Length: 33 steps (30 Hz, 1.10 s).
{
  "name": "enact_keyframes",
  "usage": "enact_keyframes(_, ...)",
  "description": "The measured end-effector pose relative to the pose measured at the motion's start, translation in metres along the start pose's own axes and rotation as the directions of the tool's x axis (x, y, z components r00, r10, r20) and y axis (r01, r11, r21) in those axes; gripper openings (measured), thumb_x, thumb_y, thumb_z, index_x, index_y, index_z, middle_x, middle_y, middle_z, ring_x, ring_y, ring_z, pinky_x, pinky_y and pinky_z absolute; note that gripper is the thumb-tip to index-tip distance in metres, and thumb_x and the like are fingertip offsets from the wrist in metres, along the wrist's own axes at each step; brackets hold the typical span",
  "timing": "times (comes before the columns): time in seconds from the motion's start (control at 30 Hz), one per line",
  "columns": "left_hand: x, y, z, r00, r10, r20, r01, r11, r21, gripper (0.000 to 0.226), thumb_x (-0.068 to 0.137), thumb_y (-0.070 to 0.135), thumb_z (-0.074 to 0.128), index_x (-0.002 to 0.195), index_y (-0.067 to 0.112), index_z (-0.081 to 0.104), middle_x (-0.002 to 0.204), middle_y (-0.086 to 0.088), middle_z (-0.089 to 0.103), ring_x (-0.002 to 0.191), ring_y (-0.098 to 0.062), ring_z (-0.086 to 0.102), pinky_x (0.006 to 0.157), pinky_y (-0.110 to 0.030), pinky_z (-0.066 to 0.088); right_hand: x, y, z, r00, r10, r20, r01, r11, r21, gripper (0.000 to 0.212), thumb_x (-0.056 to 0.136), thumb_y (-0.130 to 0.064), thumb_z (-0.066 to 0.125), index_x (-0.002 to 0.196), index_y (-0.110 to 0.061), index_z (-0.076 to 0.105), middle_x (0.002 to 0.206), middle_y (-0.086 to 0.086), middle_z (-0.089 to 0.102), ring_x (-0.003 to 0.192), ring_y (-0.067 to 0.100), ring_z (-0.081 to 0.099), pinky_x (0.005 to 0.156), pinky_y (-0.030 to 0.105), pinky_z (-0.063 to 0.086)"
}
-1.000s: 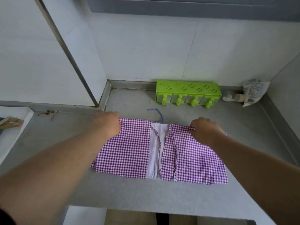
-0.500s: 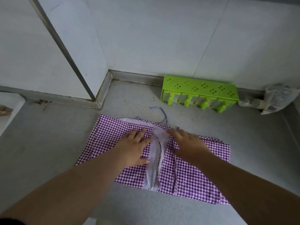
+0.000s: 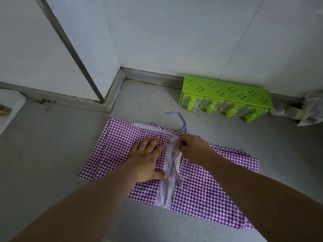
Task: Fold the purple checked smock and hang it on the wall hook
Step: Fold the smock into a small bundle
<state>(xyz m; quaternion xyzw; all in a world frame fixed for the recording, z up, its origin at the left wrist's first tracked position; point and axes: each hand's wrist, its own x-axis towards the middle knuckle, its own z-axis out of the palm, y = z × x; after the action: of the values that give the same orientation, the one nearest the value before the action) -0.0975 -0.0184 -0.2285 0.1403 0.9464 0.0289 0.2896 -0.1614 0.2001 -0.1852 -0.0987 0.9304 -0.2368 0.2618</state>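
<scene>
**Hands on the folded smock, right grip partly hidden**

The fingers of the left hand lie straight and slightly spread, pressed flat on the left checked panel of the smock. The right hand is seen from its back, so its fingertips are mostly hidden; they appear curled and pinched on the pale strap that runs down the smock's middle, though the exact grip is blurred. The smock lies flat on the grey table, its two checked sides folded inward over a white strip of lining, and its lower right corner is covered by the right forearm. A thin striped tie curls out from its far edge. Beyond it, against the wall, stands a green plastic rack with clear cups below, their contents hard to make out. At the right edge a crumpled clear bag is cut off by the frame, and at the left edge a white tray is only partly in view.
</scene>
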Motion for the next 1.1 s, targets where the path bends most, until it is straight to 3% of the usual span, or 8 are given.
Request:
enact_keyframes(0.2, -0.001, -0.001, -0.003, 1.000, 0.017, 0.004, -0.017, 1.000, -0.013, 0.119, 0.079, 0.096, 0.040, 0.157, 0.042, -0.032, 0.167, 0.004, -0.041, 0.156, -0.029, -0.033, 0.125, -0.058, -0.017, 0.065, 0.018, -0.043, 0.914, 0.400, -0.072, -0.315, 0.808, 0.498, 0.034, 0.100, -0.031, 0.063, 0.078, -0.008, 0.077, 0.073, 0.015, 0.073, 0.050, 0.020, 0.057, 0.050, 0.031, 0.044)
enact_keyframes(0.37, -0.002, -0.002, -0.003, 1.000, 0.014, 0.010, -0.014, 1.000, -0.016, 0.119, 0.079, 0.096, 0.042, 0.157, 0.044, -0.032, 0.166, 0.004, -0.042, 0.155, -0.029, -0.034, 0.125, -0.058, -0.017, 0.082, 0.032, -0.051, 0.888, 0.448, -0.103, -0.273, 0.693, 0.667, 0.029, 0.096, -0.023, 0.063, 0.113, -0.002, 0.071, 0.089, 0.005, 0.072, 0.083, 0.025, 0.070, 0.078, 0.038, 0.059)
enact_keyframes(0.5, -0.003, 0.000, -0.004, 1.000, 0.007, 0.015, -0.007, 1.000, -0.010, 0.119, 0.079, 0.096, 0.042, 0.155, 0.045, -0.034, 0.165, 0.004, -0.044, 0.154, -0.029, -0.035, 0.125, -0.062, -0.015, 0.039, 0.013, -0.037, 0.910, 0.305, -0.282, -0.141, 0.866, 0.480, 0.052, 0.099, -0.021, 0.062, 0.147, -0.026, 0.042, 0.128, -0.003, 0.053, 0.112, 0.020, 0.058, 0.093, 0.040, 0.053)
enact_keyframes(0.57, -0.005, 0.002, -0.003, 1.000, -0.004, 0.006, 0.004, 1.000, -0.006, 0.119, 0.078, 0.097, 0.041, 0.156, 0.046, -0.033, 0.166, 0.003, -0.041, 0.156, -0.030, -0.033, 0.125, -0.063, -0.013, 0.007, 0.008, -0.023, 0.914, 0.072, -0.399, -0.022, 0.991, 0.128, 0.037, 0.100, -0.028, 0.054, 0.136, -0.033, 0.047, 0.130, -0.004, 0.054, 0.115, 0.017, 0.056, 0.102, 0.046, 0.051)
enact_keyframes(0.67, -0.006, 0.005, -0.009, 0.996, 0.045, -0.082, -0.042, 0.998, 0.038, 0.111, 0.080, 0.093, 0.044, 0.161, 0.048, -0.017, 0.172, -0.001, -0.029, 0.160, -0.031, -0.019, 0.127, -0.062, -0.007, -0.019, 0.010, 0.005, 0.927, -0.195, -0.320, 0.129, 0.968, -0.217, 0.023, 0.102, -0.033, 0.047, 0.122, -0.033, 0.059, 0.119, -0.008, 0.059, 0.109, 0.014, 0.057, 0.100, 0.043, 0.051)
enact_keyframes(0.77, 0.002, 0.011, -0.021, 0.929, 0.308, -0.205, -0.265, 0.941, 0.212, 0.098, 0.089, 0.082, 0.047, 0.166, 0.035, 0.009, 0.175, 0.000, -0.022, 0.162, -0.026, -0.012, 0.131, -0.053, 0.000, -0.029, 0.022, 0.037, 0.942, -0.276, -0.192, 0.206, 0.926, -0.317, 0.048, 0.103, -0.042, 0.042, 0.147, -0.026, 0.048, 0.148, -0.004, 0.049, 0.136, 0.018, 0.046, 0.114, 0.043, 0.042)
enact_keyframes(0.83, 0.013, 0.014, -0.027, 0.911, 0.381, -0.154, -0.333, 0.904, 0.267, 0.097, 0.093, 0.080, 0.042, 0.168, 0.027, 0.012, 0.174, 0.000, -0.022, 0.162, -0.021, -0.016, 0.131, -0.050, -0.001, -0.031, 0.035, 0.052, 0.926, -0.322, -0.196, 0.239, 0.904, -0.356, 0.060, 0.105, -0.044, 0.038, 0.159, -0.018, 0.035, 0.163, 0.002, 0.036, 0.151, 0.019, 0.030, 0.125, 0.042, 0.028)
enact_keyframes(1.1, 0.036, 0.018, -0.013, 0.984, 0.145, -0.101, -0.141, 0.989, 0.052, 0.132, 0.077, 0.094, 0.048, 0.164, 0.023, -0.022, 0.173, 0.006, -0.026, 0.160, -0.013, -0.021, 0.131, -0.045, -0.006, -0.025, 0.042, 0.061, 0.936, -0.300, -0.185, 0.227, 0.913, -0.339, 0.072, 0.101, -0.046, 0.036, 0.165, -0.018, 0.018, 0.173, -0.001, 0.013, 0.159, 0.013, 0.006, 0.129, 0.039, 0.006)
